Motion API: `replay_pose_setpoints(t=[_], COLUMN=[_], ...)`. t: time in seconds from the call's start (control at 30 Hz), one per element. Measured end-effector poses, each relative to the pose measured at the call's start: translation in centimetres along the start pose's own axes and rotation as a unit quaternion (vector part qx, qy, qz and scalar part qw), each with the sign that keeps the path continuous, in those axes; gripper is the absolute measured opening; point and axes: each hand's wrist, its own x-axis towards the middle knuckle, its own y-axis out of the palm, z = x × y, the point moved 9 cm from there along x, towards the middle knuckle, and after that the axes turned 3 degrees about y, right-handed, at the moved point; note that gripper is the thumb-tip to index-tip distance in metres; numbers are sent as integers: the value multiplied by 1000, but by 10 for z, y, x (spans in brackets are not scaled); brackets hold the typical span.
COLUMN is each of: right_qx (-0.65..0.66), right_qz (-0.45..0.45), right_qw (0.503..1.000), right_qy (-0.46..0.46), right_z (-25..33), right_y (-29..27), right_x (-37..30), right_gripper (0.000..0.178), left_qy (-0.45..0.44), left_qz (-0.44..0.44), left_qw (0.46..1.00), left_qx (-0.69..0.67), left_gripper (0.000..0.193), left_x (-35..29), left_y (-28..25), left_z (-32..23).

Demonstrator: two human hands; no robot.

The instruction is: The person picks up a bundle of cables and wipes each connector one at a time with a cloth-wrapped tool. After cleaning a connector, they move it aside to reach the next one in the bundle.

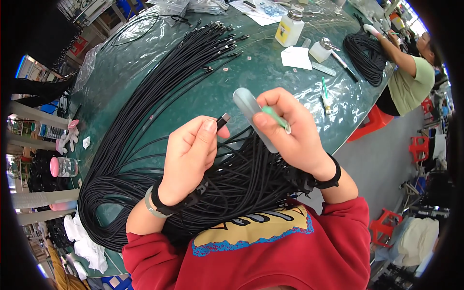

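Note:
My left hand [191, 152] is closed round the end of a black cable, its metal-tipped USB plug [223, 119] sticking out past the thumb. Close by on the right, my right hand [292, 128] pinches a small green stick-like tool [275, 119] with a pale tip. A long, rounded, translucent grey strip [249, 104] also passes under those fingers; motion blurs it, and its exact kind is unclear. Below both hands lies a big bundle of black cables [121, 125], looped at the left, with most plug ends gathered at the far side.
On the green table [193, 96] stand two pump bottles [290, 29] [321, 50] by a white paper [296, 58], a marker pen [344, 66] and another green stick [325, 88]. A coiled cable bundle [365, 58] lies near a co-worker [411, 77] at right. A pink-lidded jar [65, 166] is at left.

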Motion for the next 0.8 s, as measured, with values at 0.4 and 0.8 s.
replay_pose_setpoints(t=[0.4, 0.8], right_qx=[-143, -14], right_qz=[61, 1], right_qw=[988, 999], right_qy=[-24, -36], right_z=[6, 9], right_y=[14, 11], right_x=[-7, 27], right_gripper=[13, 19], left_qy=[51, 12], left_qz=[9, 15], left_qw=[990, 981], left_qx=[129, 192], left_gripper=[19, 14], left_x=[-7, -10], left_y=[15, 6], left_z=[-14, 2])
